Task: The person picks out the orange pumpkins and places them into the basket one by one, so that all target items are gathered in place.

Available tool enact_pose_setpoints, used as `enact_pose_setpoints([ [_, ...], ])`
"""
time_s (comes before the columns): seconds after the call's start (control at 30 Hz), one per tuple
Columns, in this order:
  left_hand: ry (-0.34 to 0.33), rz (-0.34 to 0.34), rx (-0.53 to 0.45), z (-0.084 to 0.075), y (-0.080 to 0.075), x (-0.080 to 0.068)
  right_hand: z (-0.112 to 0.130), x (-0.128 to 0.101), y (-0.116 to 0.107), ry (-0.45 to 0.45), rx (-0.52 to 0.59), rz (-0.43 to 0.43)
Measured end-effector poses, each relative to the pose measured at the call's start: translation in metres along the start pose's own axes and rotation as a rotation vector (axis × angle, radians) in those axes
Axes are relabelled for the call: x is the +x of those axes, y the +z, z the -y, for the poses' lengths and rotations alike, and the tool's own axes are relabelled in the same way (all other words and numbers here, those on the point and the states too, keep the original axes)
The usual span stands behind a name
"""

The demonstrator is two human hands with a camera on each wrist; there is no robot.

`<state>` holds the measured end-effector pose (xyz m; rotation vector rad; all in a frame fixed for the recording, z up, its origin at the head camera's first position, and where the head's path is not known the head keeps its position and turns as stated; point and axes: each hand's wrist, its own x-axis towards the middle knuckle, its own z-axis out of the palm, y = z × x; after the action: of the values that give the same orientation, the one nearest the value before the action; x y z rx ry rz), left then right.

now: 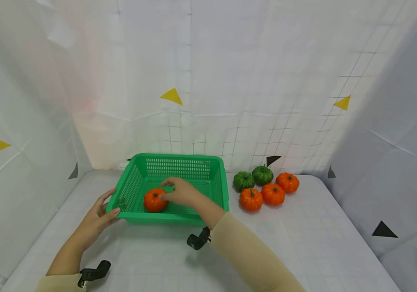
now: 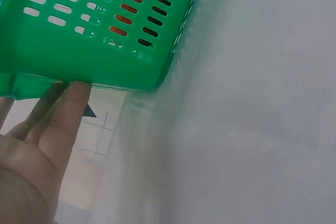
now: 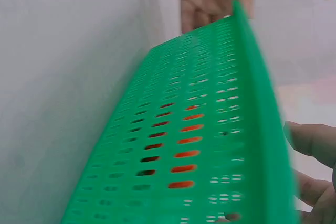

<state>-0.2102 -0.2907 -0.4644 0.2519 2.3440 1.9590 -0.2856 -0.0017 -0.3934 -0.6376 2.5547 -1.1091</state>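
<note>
A green plastic basket (image 1: 157, 219) with slotted walls stands on the table. My left hand (image 1: 97, 221) holds its left front corner, thumb over the rim and fingers outside, against the wall. In the left wrist view the fingers (image 2: 68, 114) reach up to the basket's edge. Inside the basket, toward its left front, sits an orange mini pumpkin (image 1: 153, 201). My right hand (image 1: 183, 192) is over the basket at the pumpkin's right side, fingers parted and loosely bent, not wrapped round it. The thumb lies against or just in front of the pumpkin; contact is unclear.
Right of the basket lie several more mini pumpkins: green ones (image 1: 243, 181) at the back left, orange ones (image 1: 273, 194) in front and to the right. White sheeting (image 1: 208, 81) with yellow and black triangles encloses the white table (image 1: 303, 251) at the back and sides.
</note>
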Motion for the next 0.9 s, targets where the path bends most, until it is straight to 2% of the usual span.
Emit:
enact_pose_setpoints([
  [0.3, 0.017, 0.014, -0.008, -0.003, 0.003, -0.001, -0.003, -0.034, -0.024, -0.061, 0.066, -0.018],
  [0.67, 0.014, 0.005, -0.011, -0.001, 0.001, -0.001, -0.018, -0.068, -0.042, -0.101, 0.063, -0.059],
  [0.9, 0.014, -0.001, 0.009, 0.001, 0.001, 0.0, -0.033, -0.087, -0.053, -0.073, 0.09, -0.092],
])
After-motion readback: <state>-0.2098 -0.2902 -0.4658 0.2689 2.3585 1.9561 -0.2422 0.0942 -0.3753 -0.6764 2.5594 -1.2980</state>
